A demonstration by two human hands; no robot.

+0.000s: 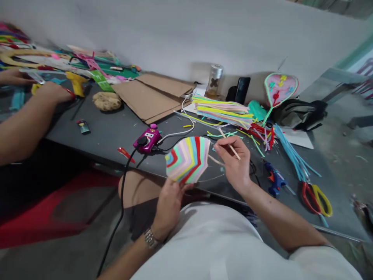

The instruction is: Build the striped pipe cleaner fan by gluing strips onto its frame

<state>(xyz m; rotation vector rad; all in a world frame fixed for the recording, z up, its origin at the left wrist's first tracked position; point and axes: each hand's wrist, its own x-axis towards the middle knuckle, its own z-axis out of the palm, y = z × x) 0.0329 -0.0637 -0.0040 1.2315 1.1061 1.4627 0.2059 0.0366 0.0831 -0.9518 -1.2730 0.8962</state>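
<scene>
Your left hand (169,197) has its fingers closed on the lower edge of a striped panel (189,160), gripping it at about its 6 o'clock. The panel is tilted above the near edge of the grey surface (112,134), its bands of red, yellow, mint, blue and pale pink bending in parallel. Your right hand (237,169) is just beside it at 3 o'clock, fingers pinched on a pale stick (234,152), with no wide gap between them; the stick slants from 11 toward 5 o'clock through your grip. Taking the panel as the centre of the dial, a purple power strip (150,140) is near it at 10 o'clock, with a black plug in it. A red packet (126,154) lies at 9 o'clock, and folded cardboard (154,102) at 11. Around 1 o'clock you have a clear bottle (215,82) with a silver lid, standing near the wall; between 1 and 2 lies a bundle of coloured strips (223,110). A pink shape with a green rim (282,91) rises at 2 o'clock. At 3 o'clock is a blue glue gun (274,179), and farther out, toward 4, red-and-yellow-handled scissors (322,200) touch the light-blue strips (293,155). Well apart, at 10 o'clock, a co-worker's hand (54,93) is near a yellow glue gun (76,83).
</scene>
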